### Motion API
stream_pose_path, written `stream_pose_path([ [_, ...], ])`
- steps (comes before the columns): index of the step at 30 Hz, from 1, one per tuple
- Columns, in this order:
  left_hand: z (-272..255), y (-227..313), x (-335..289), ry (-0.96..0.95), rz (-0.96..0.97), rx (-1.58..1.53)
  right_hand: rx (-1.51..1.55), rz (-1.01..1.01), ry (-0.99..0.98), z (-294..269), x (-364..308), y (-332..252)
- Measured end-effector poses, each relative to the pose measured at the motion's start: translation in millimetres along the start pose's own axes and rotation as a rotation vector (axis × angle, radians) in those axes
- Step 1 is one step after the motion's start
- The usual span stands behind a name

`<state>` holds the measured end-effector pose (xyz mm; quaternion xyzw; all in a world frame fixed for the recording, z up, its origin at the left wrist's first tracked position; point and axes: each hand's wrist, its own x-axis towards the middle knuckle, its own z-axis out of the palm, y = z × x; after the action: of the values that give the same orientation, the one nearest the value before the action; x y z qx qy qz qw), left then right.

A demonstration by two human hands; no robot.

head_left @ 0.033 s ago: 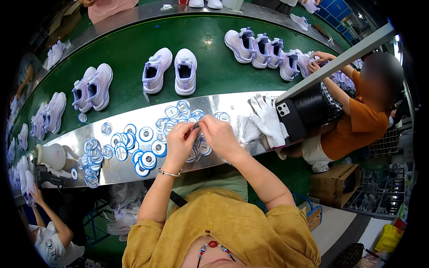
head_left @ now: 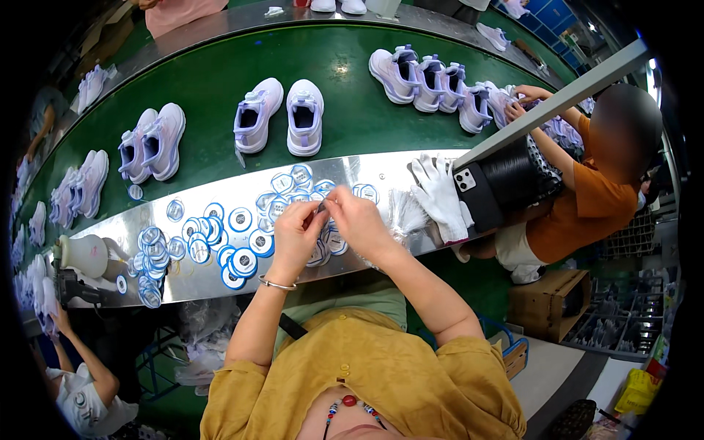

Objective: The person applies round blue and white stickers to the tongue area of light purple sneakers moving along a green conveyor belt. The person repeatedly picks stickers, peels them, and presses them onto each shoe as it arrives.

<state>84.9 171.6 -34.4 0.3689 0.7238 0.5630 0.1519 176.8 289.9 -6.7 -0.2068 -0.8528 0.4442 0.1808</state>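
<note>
My left hand (head_left: 295,229) and my right hand (head_left: 358,218) meet over the metal ledge, thumbs and fingers closed in a pinch. Between their fingertips shows a small dark piece (head_left: 321,208), too small and too covered to name. Round tags (head_left: 301,176) with blue rims and pale centres lie in a loose heap behind and under my hands. More round tags (head_left: 243,262) are spread to the left of my left hand. Beyond the ledge, a pair of pale lilac sneakers (head_left: 304,121) stands on the green belt, toes pointing away from me.
White gloves (head_left: 442,194) and a black phone (head_left: 478,192) lie right of my hands, beside a bundle of clear thin strands (head_left: 405,213). A slanted grey bar (head_left: 557,99) crosses there. A co-worker in orange (head_left: 598,205) handles sneakers at right. A tape dispenser (head_left: 84,257) sits far left.
</note>
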Motion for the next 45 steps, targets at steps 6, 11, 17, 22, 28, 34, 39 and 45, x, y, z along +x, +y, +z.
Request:
stream_pose_path([
  [6,8.1,-3.5,-5.9,-0.085,0.028,-0.031,0.459,0.381,-0.183,-12.5,0.1,24.8],
  [11,9.1,-9.9,-0.1,0.119,0.354,0.234,-0.06,0.14,-0.144,-38.5,-5.5,13.9],
  [17,-13.4,-11.9,-4.6,-0.153,-0.251,-0.414,-0.149,-0.335,-0.153,-3.7,-1.4,-11.1],
  [22,-60.8,-14.5,-15.0,-0.077,-0.152,-0.239,0.142,-0.06,-0.378,20.7,17.2,-26.2],
  [28,-120.8,-54.1,-0.3,-0.004,0.038,0.561,0.223,0.04,-0.389,56.1,36.1,-35.9],
  [34,-136.0,-63.8,22.8,-0.152,-0.195,0.524,0.188,0.029,-0.418,69.9,45.0,-38.2],
  [39,-148.2,-66.9,20.9,-0.105,-0.492,0.068,0.194,0.079,-0.403,78.0,45.9,-39.4],
  [45,-152.2,-59.2,4.8,-0.074,-0.59,-0.032,0.093,0.083,-0.345,108.6,38.3,-39.4],
])
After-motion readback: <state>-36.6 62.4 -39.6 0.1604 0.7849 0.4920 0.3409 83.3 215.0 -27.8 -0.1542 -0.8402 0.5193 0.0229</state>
